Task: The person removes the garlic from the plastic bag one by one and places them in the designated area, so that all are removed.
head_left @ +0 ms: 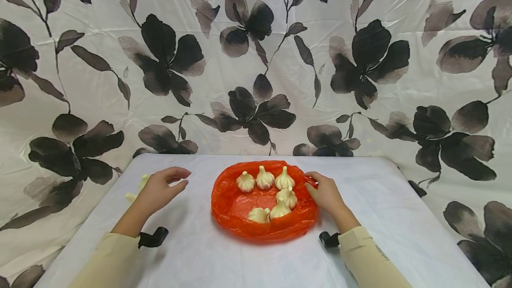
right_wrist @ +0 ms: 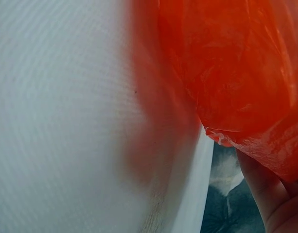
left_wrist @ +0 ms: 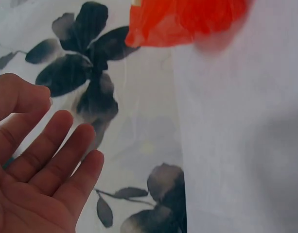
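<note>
A red plastic bag (head_left: 256,230) lies spread with its mouth wide, and several garlic bulbs (head_left: 265,178) rest inside it, three along the back and the others at the right and front. At the bag's right rim, my right hand (head_left: 329,195) pinches the plastic between thumb and fingers; the right wrist view shows fingers (right_wrist: 261,182) against the red film (right_wrist: 226,68). My left hand (head_left: 159,190) hovers left of the bag, holding nothing, its fingers relaxed and apart, as the left wrist view shows of the same hand (left_wrist: 46,174).
Pale yellowish pieces (head_left: 131,197) lie on the table's left side, partly behind my left hand. The white-covered table (head_left: 192,261) ends at a back edge against a hanging floral cloth (head_left: 256,57).
</note>
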A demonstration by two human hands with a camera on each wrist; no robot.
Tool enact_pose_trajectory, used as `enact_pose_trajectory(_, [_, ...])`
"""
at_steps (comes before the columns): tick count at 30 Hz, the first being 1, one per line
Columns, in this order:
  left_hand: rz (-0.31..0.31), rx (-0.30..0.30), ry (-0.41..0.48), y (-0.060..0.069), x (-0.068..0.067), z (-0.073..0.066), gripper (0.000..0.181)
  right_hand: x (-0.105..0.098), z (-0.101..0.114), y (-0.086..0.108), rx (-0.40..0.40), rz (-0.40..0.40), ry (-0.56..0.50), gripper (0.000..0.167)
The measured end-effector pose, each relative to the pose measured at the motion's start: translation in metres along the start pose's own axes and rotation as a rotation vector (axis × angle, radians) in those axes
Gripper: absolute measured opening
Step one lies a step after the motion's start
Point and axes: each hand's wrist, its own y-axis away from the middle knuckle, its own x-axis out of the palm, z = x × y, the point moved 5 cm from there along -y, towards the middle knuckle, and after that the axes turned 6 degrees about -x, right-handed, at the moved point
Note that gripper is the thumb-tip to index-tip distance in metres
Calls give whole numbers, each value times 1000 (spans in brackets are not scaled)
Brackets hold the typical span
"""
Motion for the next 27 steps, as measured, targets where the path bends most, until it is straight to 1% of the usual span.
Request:
enact_pose_trajectory(5, [30, 63, 44, -2, 16, -13, 23, 0, 0, -1, 8, 1, 9, 37])
enact_pose_trajectory(10, [74, 78, 85, -1, 32, -26, 22, -1, 1, -2, 0, -1, 19, 39])
enact_pose_trajectory(14, [114, 94, 136, -1, 45, -36, 22, -1, 2, -2, -9, -5, 21, 43])
enact_pose_trajectory(18, [145, 102, 177, 0, 59, -45, 22, -1, 3, -2, -13, -1, 32, 47])
enact_pose_trajectory(22, [176, 83, 196, 1, 72, -54, 24, -1, 3, -2, -13, -2, 34, 43])
enact_pose_trajectory(27, [196, 86, 216, 1, 89, -67, 23, 0, 1, -1, -9, -7, 19, 37])
